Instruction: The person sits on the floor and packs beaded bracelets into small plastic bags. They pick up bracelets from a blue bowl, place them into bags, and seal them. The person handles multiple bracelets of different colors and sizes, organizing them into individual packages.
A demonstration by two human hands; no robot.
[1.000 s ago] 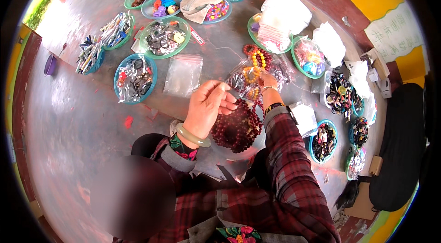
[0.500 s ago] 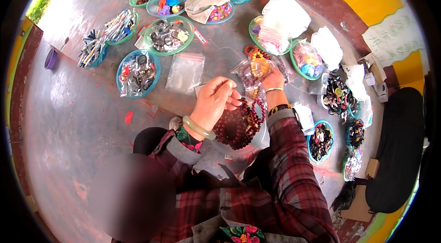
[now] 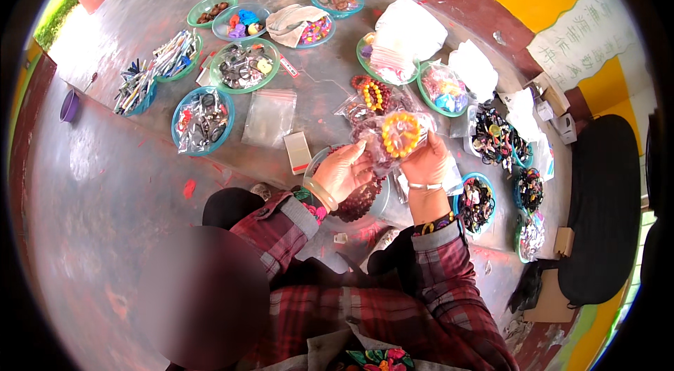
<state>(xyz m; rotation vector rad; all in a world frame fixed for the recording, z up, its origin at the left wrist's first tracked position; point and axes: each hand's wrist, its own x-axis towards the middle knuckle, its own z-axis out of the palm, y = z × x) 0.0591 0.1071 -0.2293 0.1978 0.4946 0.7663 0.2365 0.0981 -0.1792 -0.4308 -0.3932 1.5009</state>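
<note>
My left hand (image 3: 345,169) and my right hand (image 3: 428,160) both grip a clear plastic bag (image 3: 382,139) that holds a yellow-orange bead bracelet (image 3: 401,134). The left hand pinches the bag's left edge, the right hand holds it from the right and below. Just under the hands sits a shallow bowl (image 3: 316,158) heaped with dark brown bead strings (image 3: 359,201). A red and yellow bead bracelet (image 3: 371,92) lies in another bag just beyond.
Several green and blue plastic bowls of small trinkets ring the floor: one with dark pieces (image 3: 203,120), one with metal bits (image 3: 243,65), one with pens (image 3: 151,73). Empty clear bags (image 3: 269,116), a small box (image 3: 298,152) and white bags (image 3: 408,32) lie around. Cardboard boxes (image 3: 554,101) stand right.
Both hands have lifted and moved right. The bag with the yellow bracelet has come up between them, and the left hand has shifted from the dark beads to the bag's edge.
</note>
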